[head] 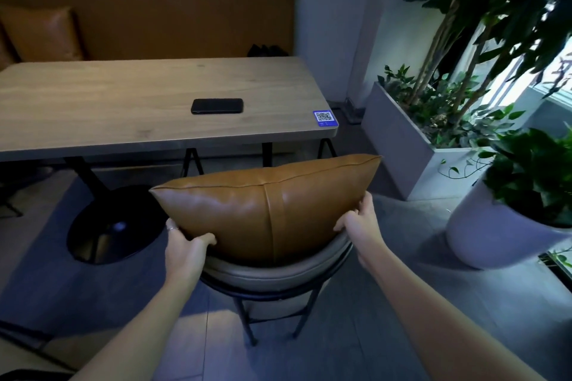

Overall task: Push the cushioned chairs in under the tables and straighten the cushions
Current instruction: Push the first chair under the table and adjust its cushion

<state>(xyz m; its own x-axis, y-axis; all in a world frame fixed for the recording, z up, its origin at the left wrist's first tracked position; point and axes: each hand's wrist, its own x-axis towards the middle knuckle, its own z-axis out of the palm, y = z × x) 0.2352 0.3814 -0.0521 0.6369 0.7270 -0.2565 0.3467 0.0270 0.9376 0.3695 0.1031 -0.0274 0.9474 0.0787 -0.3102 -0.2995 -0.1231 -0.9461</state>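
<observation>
A tan leather cushion (263,210) stands upright on a chair (272,278) with a grey padded seat and thin black legs. My left hand (185,244) grips the cushion's lower left side, thumb on the near face. My right hand (360,221) grips its lower right corner. The chair stands on the floor just in front of the wooden table (123,108), near the table's right end and apart from its edge.
A black phone (216,106) and a blue QR sticker (324,118) lie on the table. Behind it runs a brown bench (173,15) with another cushion (43,34). The table's black round base (114,226) sits left of the chair. Planters (402,145) and a white pot (489,232) stand right.
</observation>
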